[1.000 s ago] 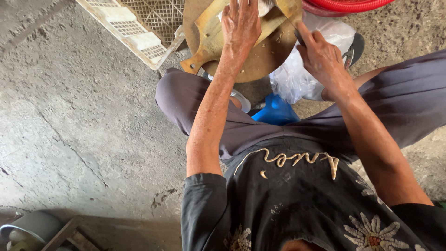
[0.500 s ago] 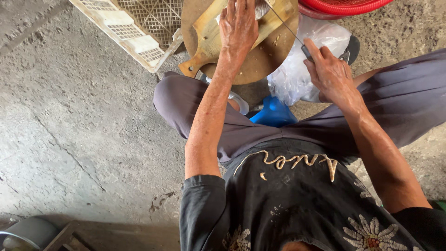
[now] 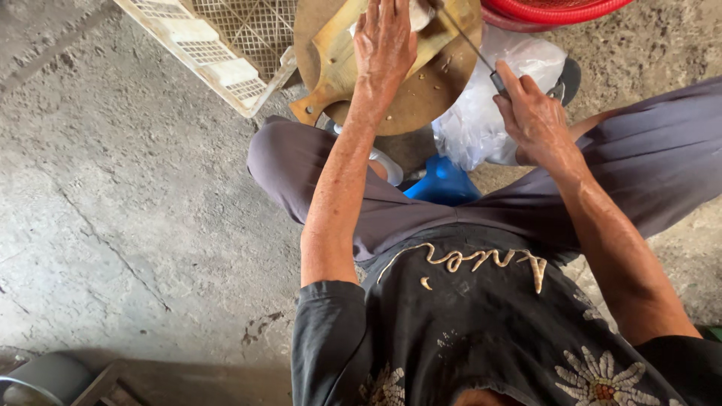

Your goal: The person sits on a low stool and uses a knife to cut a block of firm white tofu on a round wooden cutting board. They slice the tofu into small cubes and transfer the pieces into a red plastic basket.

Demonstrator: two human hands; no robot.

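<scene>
Head view: L hand point(image 3: 385, 37) lies flat, fingers spread, pressing a pale item point(image 3: 420, 15) onto the paddle-shaped wooden board point(image 3: 338, 64), top centre. R hand point(image 3: 530, 113) has its grip closed round the knife point(image 3: 470, 46) handle. Blade runs up-left toward the item, long axis diagonal. L hand is nearer. Item mostly hidden; kind unclear.

Bare concrete floor point(image 3: 128, 218) lies open to the left of the knees. Ahead, the round wooden board point(image 3: 421, 98) is hemmed by a cream crate point(image 3: 218, 53) left, a white plastic bag point(image 3: 481, 113) right, a red basin point(image 3: 556, 11) beyond.
</scene>
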